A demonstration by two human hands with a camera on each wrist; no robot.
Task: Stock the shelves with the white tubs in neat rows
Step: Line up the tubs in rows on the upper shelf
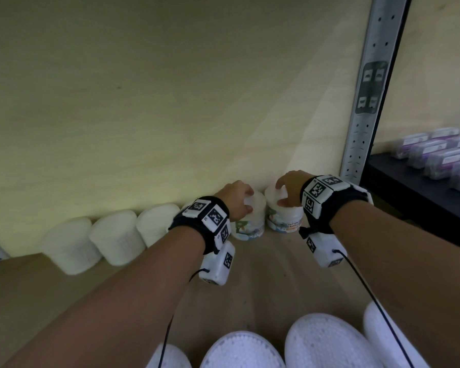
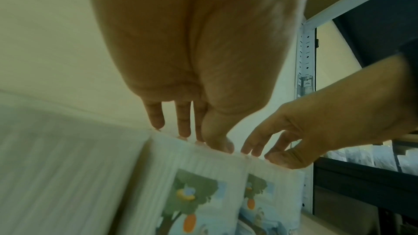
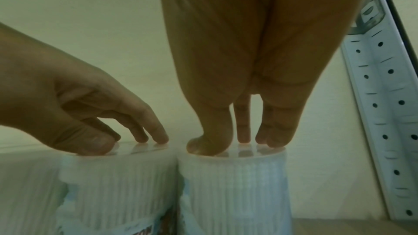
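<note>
Two white ribbed tubs with picture labels stand side by side against the back panel of the wooden shelf (image 1: 266, 277). My left hand (image 1: 243, 200) rests its fingertips and thumb on the lid of the left tub (image 1: 251, 221). My right hand (image 1: 283, 191) does the same on the right tub (image 1: 283, 221). In the right wrist view the right hand (image 3: 237, 144) touches the flat lid of its tub (image 3: 233, 188), and the left hand (image 3: 126, 142) touches the neighbouring tub (image 3: 117, 185). The left wrist view shows both hands (image 2: 196, 138) (image 2: 267, 151) on the tubs' (image 2: 196, 176) tops. No finger wraps a tub's side.
A row of several more white tubs (image 1: 117, 237) runs leftward along the back panel. A perforated metal upright (image 1: 364, 115) stands just right of the two tubs. Beyond it a black shelf (image 1: 398, 181) holds purple packs. Further white tub lids (image 1: 322, 341) lie near the bottom edge.
</note>
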